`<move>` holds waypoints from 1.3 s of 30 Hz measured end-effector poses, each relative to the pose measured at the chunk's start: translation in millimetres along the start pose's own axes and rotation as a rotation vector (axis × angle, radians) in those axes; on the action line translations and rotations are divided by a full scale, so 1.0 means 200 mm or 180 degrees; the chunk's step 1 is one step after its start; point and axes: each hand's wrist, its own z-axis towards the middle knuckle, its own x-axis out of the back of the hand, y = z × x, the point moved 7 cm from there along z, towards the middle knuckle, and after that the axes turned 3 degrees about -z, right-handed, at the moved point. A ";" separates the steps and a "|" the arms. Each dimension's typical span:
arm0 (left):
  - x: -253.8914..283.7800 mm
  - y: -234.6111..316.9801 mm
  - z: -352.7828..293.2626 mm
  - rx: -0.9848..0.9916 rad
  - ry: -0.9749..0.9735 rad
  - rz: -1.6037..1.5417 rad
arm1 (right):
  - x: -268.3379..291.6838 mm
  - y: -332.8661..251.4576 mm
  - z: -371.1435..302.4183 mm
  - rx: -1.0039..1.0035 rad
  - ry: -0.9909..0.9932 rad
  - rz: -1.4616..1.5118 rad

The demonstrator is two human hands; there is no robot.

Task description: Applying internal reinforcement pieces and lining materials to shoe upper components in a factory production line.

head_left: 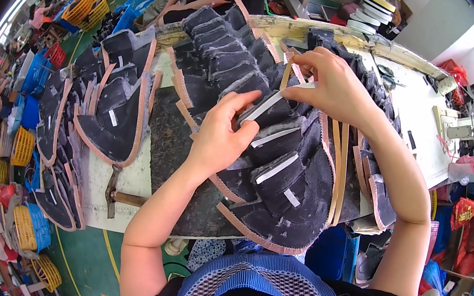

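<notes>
The dark shoe pieces (280, 176) overlapping on the workbench (423, 105) look like matt, fuzzy suede-like cloth with smooth pale pink edging, and the white strip (268, 106) pinched over them looks like thin, smooth tape. Left of that pile lies a hammer (118, 193) with a dull metal head and a brown wooden handle, on the bench's worn, pale, matt top

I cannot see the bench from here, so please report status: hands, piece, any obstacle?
Left hand presses white strip on dark shoe piece. Right hand pinches strip's end. Hammer lies aside, nothing blocking.
</notes>
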 end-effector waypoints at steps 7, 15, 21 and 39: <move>-0.04 0.09 -0.01 -0.0586 -0.0461 0.0716 | -0.03 -0.07 -0.06 0.0599 0.0511 -0.0303; 0.28 0.06 -0.01 -0.0650 0.0767 0.1706 | 0.39 0.16 0.00 -0.0054 0.0447 0.2372; 0.19 -0.06 0.07 -0.0037 0.0363 0.0797 | -0.04 -0.14 0.10 0.0062 -0.0943 0.1781; 0.18 -0.12 0.07 0.0305 0.0291 -0.0292 | -0.15 -0.06 0.19 -0.0294 -0.0679 0.0206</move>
